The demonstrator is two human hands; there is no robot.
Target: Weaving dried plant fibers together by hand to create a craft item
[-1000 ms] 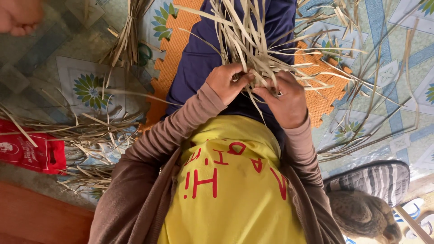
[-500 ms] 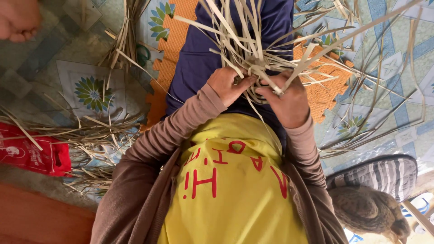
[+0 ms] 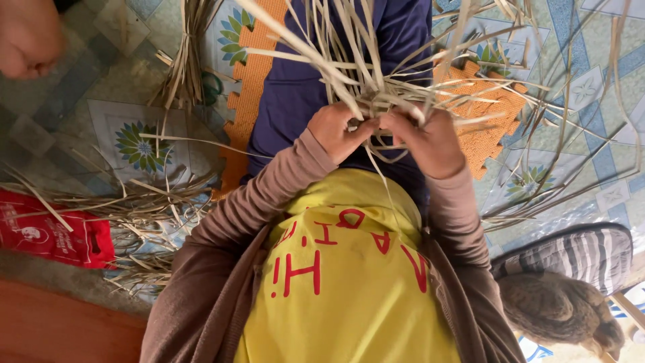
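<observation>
Pinched with left hand [image 3: 336, 131] and right hand [image 3: 430, 141], fingers pressed tight on dry straw strips [image 3: 376, 87]. Held over lap, above orange mat [image 3: 487, 138]. More straw [image 3: 134, 208] lying on floor.

**Where things lie around the weaving**

The left hand [image 3: 338, 131] and the right hand [image 3: 430, 141] sit side by side on the bundle of strips [image 3: 376, 74], above the lap. Under the legs lies a foam mat [image 3: 252, 81] on the tiled floor [image 3: 101, 81]. Left of the person a pile of loose strips [image 3: 141, 208] rests beside a plastic bag [image 3: 50, 232]. A cat [image 3: 557, 312] lies at lower right, touching a striped cushion [image 3: 578, 255].
</observation>
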